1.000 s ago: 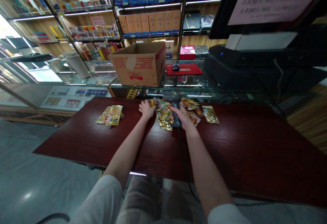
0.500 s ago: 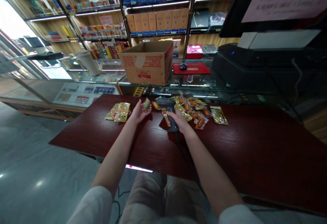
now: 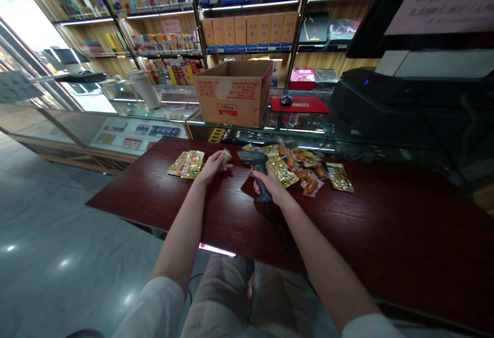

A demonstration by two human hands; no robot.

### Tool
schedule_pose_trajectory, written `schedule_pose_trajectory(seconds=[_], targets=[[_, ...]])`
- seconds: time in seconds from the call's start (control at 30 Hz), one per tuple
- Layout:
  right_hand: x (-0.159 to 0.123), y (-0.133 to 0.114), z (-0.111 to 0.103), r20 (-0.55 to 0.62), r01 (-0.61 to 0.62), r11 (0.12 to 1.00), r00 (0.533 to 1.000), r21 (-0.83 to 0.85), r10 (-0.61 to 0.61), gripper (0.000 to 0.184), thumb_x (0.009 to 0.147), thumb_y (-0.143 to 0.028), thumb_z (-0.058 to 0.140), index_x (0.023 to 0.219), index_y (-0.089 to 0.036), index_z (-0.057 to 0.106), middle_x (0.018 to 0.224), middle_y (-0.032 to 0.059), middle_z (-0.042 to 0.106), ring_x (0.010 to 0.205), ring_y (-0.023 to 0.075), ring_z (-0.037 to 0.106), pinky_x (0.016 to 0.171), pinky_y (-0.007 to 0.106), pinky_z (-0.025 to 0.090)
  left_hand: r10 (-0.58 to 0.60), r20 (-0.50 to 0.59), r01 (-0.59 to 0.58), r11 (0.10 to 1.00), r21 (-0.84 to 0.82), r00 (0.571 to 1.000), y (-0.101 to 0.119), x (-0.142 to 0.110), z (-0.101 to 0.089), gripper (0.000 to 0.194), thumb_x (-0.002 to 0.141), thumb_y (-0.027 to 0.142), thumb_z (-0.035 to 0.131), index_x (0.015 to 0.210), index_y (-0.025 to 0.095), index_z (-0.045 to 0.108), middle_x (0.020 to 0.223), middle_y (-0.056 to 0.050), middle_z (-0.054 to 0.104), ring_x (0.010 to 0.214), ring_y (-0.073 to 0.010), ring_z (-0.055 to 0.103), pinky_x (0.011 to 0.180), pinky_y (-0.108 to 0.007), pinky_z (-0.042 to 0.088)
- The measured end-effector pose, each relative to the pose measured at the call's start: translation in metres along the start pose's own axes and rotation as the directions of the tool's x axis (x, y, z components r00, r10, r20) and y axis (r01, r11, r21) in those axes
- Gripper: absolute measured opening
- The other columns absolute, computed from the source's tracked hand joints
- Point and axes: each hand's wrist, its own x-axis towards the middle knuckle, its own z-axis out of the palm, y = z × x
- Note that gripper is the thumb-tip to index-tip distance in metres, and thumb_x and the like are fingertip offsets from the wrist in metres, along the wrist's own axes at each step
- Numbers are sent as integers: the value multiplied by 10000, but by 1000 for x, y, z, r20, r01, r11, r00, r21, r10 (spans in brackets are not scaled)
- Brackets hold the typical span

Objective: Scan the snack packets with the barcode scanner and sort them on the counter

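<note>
My right hand (image 3: 270, 184) is closed round the grip of a dark barcode scanner (image 3: 257, 165) whose head points left. My left hand (image 3: 213, 165) holds a small green-and-yellow snack packet (image 3: 225, 157) just in front of the scanner's head. Behind the scanner lies a heap of gold and orange snack packets (image 3: 299, 165) on the dark red wooden table (image 3: 386, 225). Two gold packets (image 3: 188, 163) lie apart to the left of my left hand.
A glass counter (image 3: 154, 122) runs behind the table, with an open cardboard box (image 3: 233, 93), a red mouse pad with a mouse (image 3: 299, 103) and a black till machine (image 3: 405, 96) on it. Shelves of boxed goods (image 3: 247, 29) fill the back wall. Grey floor lies to the left.
My left hand lifted a small packet out of the heap and brought it left. My right hand raised the scanner off the heap and turned its head toward the packet.
</note>
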Motion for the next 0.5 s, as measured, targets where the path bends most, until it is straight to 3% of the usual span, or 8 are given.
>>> schedule_pose_trajectory(seconds=[0.2, 0.33, 0.5], targets=[[-1, 0, 1, 33, 12, 999, 999, 41, -13, 404, 720, -438, 763, 979, -212, 552, 786, -19, 697, 406, 61, 482, 369, 207, 389, 49, -17, -46, 991, 125, 999, 3, 0, 2, 141, 920, 288, 636, 975, 185, 559, 924, -24, 679, 623, -102, 677, 533, -180, 447], [-2, 0, 0, 44, -2, 1000, 999, 15, 2, 379, 733, -470, 763, 902, -213, 541, 624, -68, 591, 385, 65, 466, 368, 198, 373, 71, -17, -65, 967, 246, 997, 4, -1, 3, 165, 921, 277, 613, 1051, 176, 599, 973, -49, 666, 675, -123, 688, 588, -215, 484], [-2, -4, 0, 0, 24, 999, 1000, 34, -24, 380, 706, -452, 766, 913, -213, 555, 684, -57, 620, 397, 62, 463, 365, 205, 377, 116, -2, -105, 914, 392, 993, 4, 4, 2, 234, 941, 263, 538, 1129, 164, 635, 1030, -83, 689, 705, -145, 667, 624, -249, 503]])
